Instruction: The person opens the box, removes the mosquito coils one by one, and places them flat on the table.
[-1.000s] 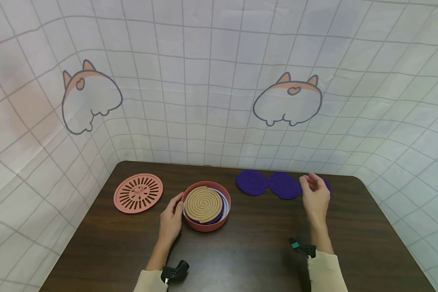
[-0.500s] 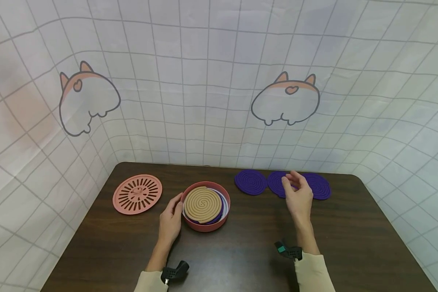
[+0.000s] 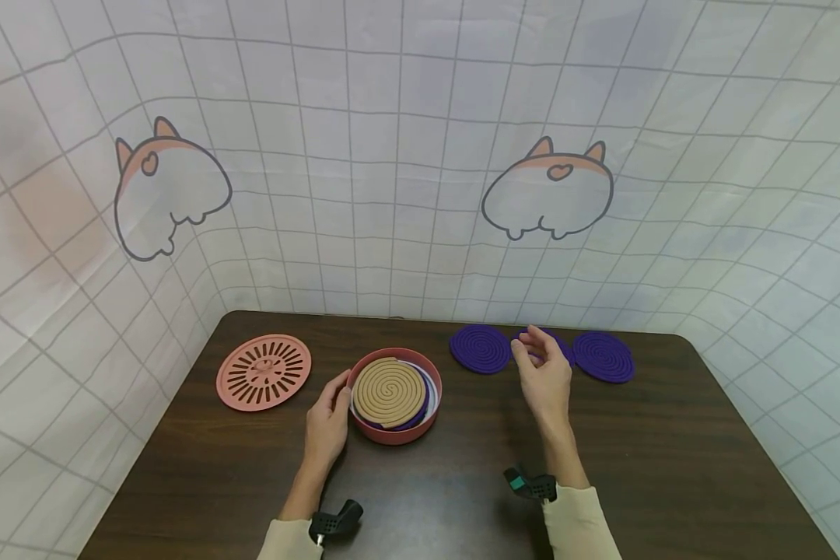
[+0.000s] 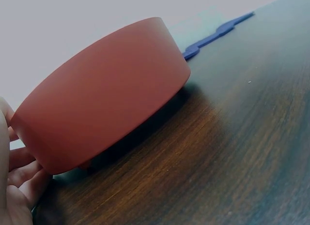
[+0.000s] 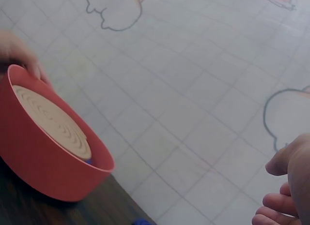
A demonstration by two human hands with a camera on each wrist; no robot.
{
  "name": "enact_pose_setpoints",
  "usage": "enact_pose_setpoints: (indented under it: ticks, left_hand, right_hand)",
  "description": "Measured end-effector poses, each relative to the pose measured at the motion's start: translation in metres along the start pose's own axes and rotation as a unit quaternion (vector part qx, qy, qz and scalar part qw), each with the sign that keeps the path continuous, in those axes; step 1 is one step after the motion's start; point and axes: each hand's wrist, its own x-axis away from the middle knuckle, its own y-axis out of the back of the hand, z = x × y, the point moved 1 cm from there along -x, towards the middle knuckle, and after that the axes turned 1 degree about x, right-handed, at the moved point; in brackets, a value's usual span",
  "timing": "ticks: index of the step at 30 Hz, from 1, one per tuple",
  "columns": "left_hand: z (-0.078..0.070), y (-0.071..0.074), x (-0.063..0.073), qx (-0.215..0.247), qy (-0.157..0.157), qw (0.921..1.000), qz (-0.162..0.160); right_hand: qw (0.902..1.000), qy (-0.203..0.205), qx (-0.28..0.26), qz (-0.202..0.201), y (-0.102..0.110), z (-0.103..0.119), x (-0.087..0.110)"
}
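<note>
My left hand [image 3: 327,424] grips the side of a round red box [image 3: 392,438], its fingers at the outer wall in the left wrist view. Inside the box lies a tan spiral coaster [image 3: 390,393] on top of a purple one [image 3: 420,418], with something white beneath. My right hand [image 3: 546,381] hovers over the middle purple coaster [image 3: 565,348], thumb and fingers apart and loosely bent, nothing between them. That coaster is partly hidden by the hand. To its left lies another purple coaster [image 3: 481,349], and to its right a third [image 3: 604,357].
A pink slotted round disc [image 3: 264,372] lies at the left of the dark wooden table [image 3: 462,482]. A white gridded curtain [image 3: 406,194] with cartoon animals closes off the back and sides. Black cameras sit on both wrists.
My right hand has moved left, from over the right purple coaster to over the middle one, so the right coaster now shows fully. My left hand keeps its grip on the box.
</note>
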Motion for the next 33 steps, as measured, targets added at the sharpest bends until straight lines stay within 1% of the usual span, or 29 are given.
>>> enact_pose_setpoints:
  ticks: [2,6,8,9,15,24,33]
  left_hand:
    - [0.000,0.000,0.000,0.000,0.001,1.0000,0.000]
    - [0.000,-0.001,0.001,0.000,0.004,1.0000,0.002]
    - [0.000,-0.001,0.001,-0.001,0.003,1.0000,0.001]
    - [0.000,-0.001,0.001,-0.002,0.000,1.0000,-0.001]
    - [0.000,-0.001,0.001,-0.005,-0.004,0.9999,-0.008]
    - [-0.002,0.000,0.001,-0.002,0.010,0.9999,-0.003]
    - [-0.001,0.000,0.001,-0.002,0.006,1.0000,-0.002]
  right_hand:
    - [0.9999,-0.006,0.001,0.010,-0.004,0.009,0.003]
    - [0.9997,-0.010,-0.004,0.023,-0.013,0.011,0.007]
    - [0.9996,-0.005,-0.011,0.025,-0.017,0.010,0.009]
    - [0.9995,-0.003,-0.015,0.026,-0.020,0.006,0.009]
    - [0.9992,-0.003,-0.016,0.036,-0.033,0.009,0.013]
    - [0.9990,0.011,-0.015,0.040,-0.052,0.012,0.017]
    - [0.9976,0.035,0.007,0.060,-0.068,0.014,0.022]
